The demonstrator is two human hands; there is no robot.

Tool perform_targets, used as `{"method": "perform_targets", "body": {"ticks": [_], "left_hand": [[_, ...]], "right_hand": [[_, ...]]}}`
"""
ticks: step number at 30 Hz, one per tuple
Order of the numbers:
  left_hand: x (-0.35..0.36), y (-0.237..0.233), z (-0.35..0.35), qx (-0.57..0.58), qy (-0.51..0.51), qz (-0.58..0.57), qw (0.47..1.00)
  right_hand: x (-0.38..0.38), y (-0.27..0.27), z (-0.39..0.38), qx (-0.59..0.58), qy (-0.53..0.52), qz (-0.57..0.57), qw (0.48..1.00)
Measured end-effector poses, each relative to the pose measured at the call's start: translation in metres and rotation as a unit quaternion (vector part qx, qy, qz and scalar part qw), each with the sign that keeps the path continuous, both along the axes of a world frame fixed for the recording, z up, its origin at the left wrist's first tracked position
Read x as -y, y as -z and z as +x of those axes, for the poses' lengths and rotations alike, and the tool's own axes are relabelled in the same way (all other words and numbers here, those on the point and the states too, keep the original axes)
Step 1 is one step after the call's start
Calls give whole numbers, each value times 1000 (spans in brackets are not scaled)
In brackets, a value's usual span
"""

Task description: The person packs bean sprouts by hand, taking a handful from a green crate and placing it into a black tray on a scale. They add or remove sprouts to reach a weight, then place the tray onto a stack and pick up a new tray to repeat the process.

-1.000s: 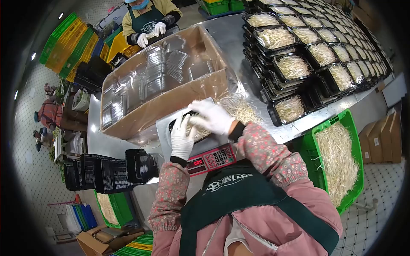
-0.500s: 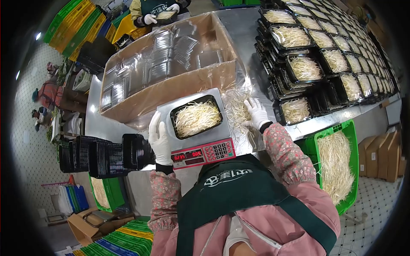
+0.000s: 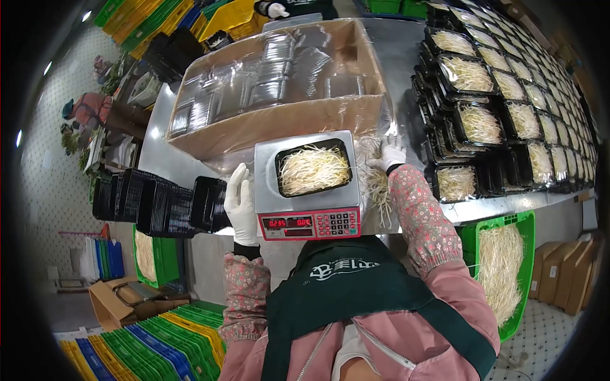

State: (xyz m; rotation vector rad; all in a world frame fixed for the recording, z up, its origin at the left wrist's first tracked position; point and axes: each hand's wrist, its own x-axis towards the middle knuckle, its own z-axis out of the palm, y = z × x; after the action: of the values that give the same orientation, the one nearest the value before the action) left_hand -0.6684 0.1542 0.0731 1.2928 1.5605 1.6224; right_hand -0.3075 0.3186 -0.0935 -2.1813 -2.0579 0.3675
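A black tray of bean sprouts [image 3: 314, 170] rests on the plate of a digital scale [image 3: 267, 159], whose red display [image 3: 287, 223] is lit. Beside the scale's left edge is my left hand [image 3: 240, 206] in a white glove, fingers extended and holding nothing. On the other side, my gloved right hand [image 3: 389, 153] lies over the edge of a loose pile of bean sprouts [image 3: 376, 181], its fingers stretched out and apart. The sprouts lie on clear plastic along the scale's right side.
Behind the scale stands a cardboard box [image 3: 279, 124] of clear plastic lids [image 3: 270, 82]. Stacked black trays [image 3: 164, 203] are at left, filled trays [image 3: 467, 75] at right. A green crate [image 3: 527, 267] of sprouts stands lower right. A co-worker's gloved hand [image 3: 277, 9] shows beyond the box.
The view has shifted, so the table and scale sit differently in it. My right hand has moved slightly away from me along the sprout pile. The co-worker's tray is no longer visible.
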Motion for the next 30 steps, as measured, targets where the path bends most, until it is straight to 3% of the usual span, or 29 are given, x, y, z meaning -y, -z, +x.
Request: {"method": "perform_targets", "body": {"ticks": [2,4,7,9,10,11,13,16,17,20,23,27,30], "left_hand": [[7,3,-8,29,-24,-23,999],[15,2,-16,-26,-42,-15,999],[27,7,-31,-49,-67,-14,996],[33,8,-36,19,-81,-7,996],[35,9,-39,25,-88,-12,996],[36,10,-42,31,-93,-17,995],[36,9,-42,60,-93,-37,993],[27,18,-34,47,-71,-72,994],[21,31,-35,30,-47,-67,996],[8,35,-19,33,10,-61,998],[-3,36,-13,13,35,-70,997],[-17,40,-10,38,74,-46,995],[-24,45,-6,67,88,-50,993]], "right_hand": [[-5,5,2,14,-15,2,1000],[-11,48,15,-68,-61,75,993],[-7,28,24,-55,-45,75,995],[-17,32,47,-199,-22,125,972],[-20,27,56,-345,-22,108,932],[-15,17,58,-521,-19,138,842],[1,-33,58,-610,51,84,786],[4,-45,67,-562,-48,36,825],[6,-49,66,-496,-7,-4,868],[3,-76,58,-518,-68,43,852],[21,-171,13,-563,-110,32,818],[28,-229,-53,-333,-319,177,869],[32,-198,-111,-195,-417,175,870]]}}
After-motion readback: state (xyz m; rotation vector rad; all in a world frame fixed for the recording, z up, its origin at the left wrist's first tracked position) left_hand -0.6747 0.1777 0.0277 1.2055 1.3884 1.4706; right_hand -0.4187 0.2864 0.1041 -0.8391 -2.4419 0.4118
